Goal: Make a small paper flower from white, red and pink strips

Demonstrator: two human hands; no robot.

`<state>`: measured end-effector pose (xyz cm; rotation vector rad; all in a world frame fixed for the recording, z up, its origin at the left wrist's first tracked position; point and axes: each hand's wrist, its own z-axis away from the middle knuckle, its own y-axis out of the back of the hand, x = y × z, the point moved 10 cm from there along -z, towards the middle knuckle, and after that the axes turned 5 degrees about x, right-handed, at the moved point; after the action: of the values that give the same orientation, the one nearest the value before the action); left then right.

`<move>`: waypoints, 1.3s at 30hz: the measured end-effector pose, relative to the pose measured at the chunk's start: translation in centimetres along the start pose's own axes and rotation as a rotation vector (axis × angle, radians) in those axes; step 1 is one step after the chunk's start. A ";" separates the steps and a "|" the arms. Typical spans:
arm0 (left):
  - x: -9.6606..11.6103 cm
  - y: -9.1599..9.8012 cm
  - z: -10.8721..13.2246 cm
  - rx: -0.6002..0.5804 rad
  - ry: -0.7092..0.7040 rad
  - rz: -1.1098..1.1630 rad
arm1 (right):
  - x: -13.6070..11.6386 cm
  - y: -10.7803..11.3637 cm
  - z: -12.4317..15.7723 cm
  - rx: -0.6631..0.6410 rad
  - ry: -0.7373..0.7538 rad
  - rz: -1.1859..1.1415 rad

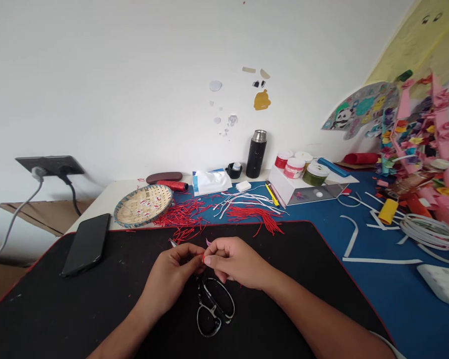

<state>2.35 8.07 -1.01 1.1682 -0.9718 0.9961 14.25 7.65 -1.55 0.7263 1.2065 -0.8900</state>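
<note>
Close together over the black mat (280, 309), my left hand (172, 274) and my right hand (235, 262) meet at the fingertips. Both are closed in a pinch on a small red piece (203, 258), which looks like red cord; most of it is hidden by the fingers. Under the hands lies a pair of scissors (230, 294) with black handles toward me, its blades largely covered by my hands. Beyond the mat's far edge are a pile of cut red cords (179, 214), a bundle of red cords (252, 214) and some white strips (235, 199).
A phone (87, 244) lies at left beside a woven basket (142, 207) holding small scraps. Along the wall stand a spool of red thread (175, 185), tissues (211, 182), a black flask (256, 154) and several jars (294, 168). Coiled white strip (430, 232) and paper flowers crowd the right.
</note>
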 end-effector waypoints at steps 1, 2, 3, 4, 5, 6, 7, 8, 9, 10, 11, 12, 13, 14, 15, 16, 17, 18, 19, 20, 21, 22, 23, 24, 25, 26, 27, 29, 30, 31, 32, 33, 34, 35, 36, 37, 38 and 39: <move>-0.1 0.0 0.0 -0.004 0.005 0.003 | -0.1 0.1 0.0 0.016 0.012 0.040; -0.2 0.0 0.0 -0.007 0.009 0.009 | -0.2 0.3 0.1 0.043 0.033 0.099; -0.3 0.0 -0.1 -0.010 0.012 0.015 | -0.5 0.6 0.2 0.075 0.061 0.171; -0.4 0.0 -0.1 -0.011 0.013 0.019 | -0.9 0.8 0.3 0.109 0.095 0.244; -0.4 0.0 -0.1 -0.012 0.013 0.022 | -1.2 1.0 0.4 0.138 0.128 0.308; -0.4 0.0 -0.2 -0.012 0.014 0.022 | -1.6 1.1 0.5 0.161 0.159 0.359; -0.4 0.0 -0.2 -0.010 0.017 0.020 | -1.9 1.2 0.6 0.178 0.185 0.395; -0.4 0.0 -0.2 -0.010 0.021 0.020 | -2.2 1.3 0.6 0.193 0.205 0.422; -0.4 0.0 -0.2 -0.010 0.026 0.021 | -2.3 1.4 0.7 0.208 0.217 0.443; -0.5 0.0 -0.2 -0.010 0.031 0.025 | -2.4 1.6 0.7 0.223 0.224 0.461; -0.5 0.0 -0.2 -0.012 0.033 0.029 | -2.5 1.7 0.7 0.235 0.227 0.478; -0.5 0.0 -0.2 -0.014 0.032 0.033 | -2.5 1.8 0.6 0.244 0.230 0.494; -0.5 -0.1 -0.2 -0.016 0.029 0.036 | -2.5 1.9 0.6 0.251 0.234 0.507; -0.5 -0.1 -0.1 -0.017 0.027 0.037 | -2.5 1.9 0.6 0.256 0.238 0.518; -0.5 -0.1 -0.1 -0.018 0.026 0.037 | -2.5 1.9 0.5 0.258 0.242 0.526; -0.6 -0.1 -0.1 -0.021 0.027 0.036 | -2.4 1.9 0.5 0.259 0.245 0.532; -0.6 -0.1 -0.1 -0.024 0.029 0.035 | -2.4 1.9 0.5 0.260 0.247 0.536; -0.7 -0.1 -0.2 -0.026 0.033 0.034 | -2.4 1.9 0.5 0.260 0.247 0.539; -0.7 -0.1 -0.2 -0.027 0.037 0.035 | -2.3 2.0 0.5 0.261 0.250 0.540; -0.7 -0.1 -0.2 -0.028 0.040 0.036 | -2.3 1.9 0.5 0.259 0.254 0.540; -0.7 -0.1 -0.2 -0.028 0.042 0.037 | -2.3 1.9 0.5 0.258 0.258 0.540; -0.7 -0.1 -0.2 -0.026 0.042 0.037 | -2.4 1.9 0.5 0.259 0.263 0.540; -0.7 0.0 -0.2 -0.025 0.040 0.033 | -2.4 1.9 0.5 0.259 0.264 0.541; -0.7 0.0 -0.2 -0.024 0.037 0.026 | -2.4 1.9 0.5 0.260 0.265 0.541; -0.7 0.0 -0.2 -0.022 0.032 0.018 | -2.3 1.9 0.5 0.260 0.263 0.542; -0.7 0.0 -0.2 -0.019 0.028 0.012 | -2.3 1.9 0.5 0.261 0.261 0.544; -0.7 0.0 -0.3 -0.016 0.027 0.009 | -2.3 1.9 0.5 0.261 0.258 0.545; -0.7 0.0 -0.3 -0.012 0.028 0.009 | -2.1 1.9 0.4 0.258 0.243 0.540; -0.7 0.0 -0.3 -0.010 0.028 0.011 | -1.9 1.9 0.4 0.255 0.230 0.527; -0.7 0.0 -0.3 -0.009 0.027 0.013 | -1.7 1.9 0.3 0.250 0.214 0.508; -0.7 0.0 -0.2 -0.008 0.026 0.015 | -1.5 1.9 0.2 0.242 0.197 0.478; -0.7 0.0 -0.2 -0.007 0.025 0.016 | -1.3 1.9 0.1 0.234 0.182 0.446; -0.7 0.1 -0.2 -0.005 0.024 0.017 | -1.1 1.8 0.0 0.225 0.167 0.418; -0.7 0.1 -0.2 -0.004 0.024 0.018 | -0.9 1.7 0.0 0.214 0.154 0.389; -0.6 0.1 -0.2 -0.003 0.023 0.018 | -0.7 1.6 -0.1 0.199 0.136 0.360; -0.6 0.2 -0.2 -0.003 0.022 0.019 | -0.5 1.4 -0.1 0.181 0.121 0.337; -0.5 0.2 -0.2 -0.003 0.021 0.020 | -0.4 1.3 -0.2 0.168 0.108 0.318; -0.5 0.2 -0.3 -0.004 0.019 0.022 | -0.3 1.2 -0.2 0.162 0.100 0.306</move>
<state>2.07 8.29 -1.46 1.1455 -0.9728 1.0204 15.19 8.44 -1.27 1.0660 1.0812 -0.7074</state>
